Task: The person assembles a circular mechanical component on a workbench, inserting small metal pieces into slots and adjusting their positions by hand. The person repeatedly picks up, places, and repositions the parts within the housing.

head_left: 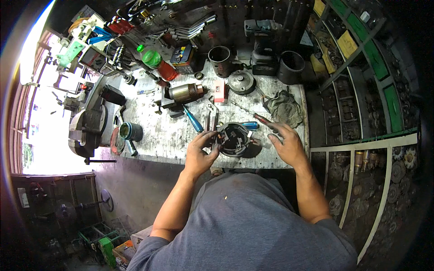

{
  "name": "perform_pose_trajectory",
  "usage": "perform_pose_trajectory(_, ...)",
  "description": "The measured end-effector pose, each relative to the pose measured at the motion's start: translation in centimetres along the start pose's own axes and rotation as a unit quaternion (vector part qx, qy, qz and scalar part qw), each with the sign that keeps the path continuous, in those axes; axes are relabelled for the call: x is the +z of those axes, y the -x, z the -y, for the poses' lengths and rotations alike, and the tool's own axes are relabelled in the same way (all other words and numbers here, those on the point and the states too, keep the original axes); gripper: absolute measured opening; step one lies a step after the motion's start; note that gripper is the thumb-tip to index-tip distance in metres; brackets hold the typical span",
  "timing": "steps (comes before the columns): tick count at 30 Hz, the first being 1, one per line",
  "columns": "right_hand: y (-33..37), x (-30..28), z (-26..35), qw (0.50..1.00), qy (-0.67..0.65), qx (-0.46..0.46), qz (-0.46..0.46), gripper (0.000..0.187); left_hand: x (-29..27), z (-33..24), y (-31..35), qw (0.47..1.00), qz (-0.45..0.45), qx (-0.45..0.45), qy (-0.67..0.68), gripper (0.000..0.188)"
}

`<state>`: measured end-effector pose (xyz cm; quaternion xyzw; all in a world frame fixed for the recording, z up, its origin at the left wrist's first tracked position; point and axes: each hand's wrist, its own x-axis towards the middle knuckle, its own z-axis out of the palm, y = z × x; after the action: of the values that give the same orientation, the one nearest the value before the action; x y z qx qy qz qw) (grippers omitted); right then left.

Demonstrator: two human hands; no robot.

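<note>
My left hand [201, 154] grips the left side of a round, dark motor housing [236, 139] near the bench's front edge. Thumb and fingers close on its rim, partly hiding it. To the right, my right hand [288, 143] has its thumb and fingers apart. Its fingertips reach the handle end of a thin red-handled screwdriver [261, 119], whose shaft points away to the left. Behind the housing lies a blue-handled tool [250, 125]. Pliers [211, 113] and a blue screwdriver [193, 119] rest just left of it.
A wound armature [186, 92], a small red-and-white box [220, 91] and a round metal cover [242, 82] sit farther back. A rag [285, 109] lies right. At left are a vise [88, 126] and a tin [131, 131]. Parts shelves [357, 149] flank the bench.
</note>
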<state>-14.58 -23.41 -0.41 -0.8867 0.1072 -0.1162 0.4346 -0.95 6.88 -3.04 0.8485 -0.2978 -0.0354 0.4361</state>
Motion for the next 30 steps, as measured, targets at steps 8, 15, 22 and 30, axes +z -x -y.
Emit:
perform_pose_trajectory(8, 0.6, 1.4, -1.5, 1.000, 0.014, 0.012, 0.020, 0.038, 0.2, 1.8, 2.9, 0.996, -0.015, -0.083, 0.034, 0.031)
perform_pose_trajectory(15, 0.1, 1.8, -1.0, 0.999, 0.024, 0.003, 0.032, 0.038, 0.7, 1.6, 3.7, 0.992, -0.007, -0.106, 0.062, 0.031)
perform_pose_trajectory(22, -0.8, 1.8, 1.0, 1.000, -0.014, 0.019, -0.009, 0.032, 0.2, -0.3, 3.2, 0.998, -0.026, -0.046, 0.040, 0.033)
perform_pose_trajectory(30, -6.3, 5.1, 6.7, 0.970, 0.166, -0.148, 0.099, 0.022, 0.3, -1.6, 1.0, 0.999, -0.016, 0.018, -0.027, 0.034)
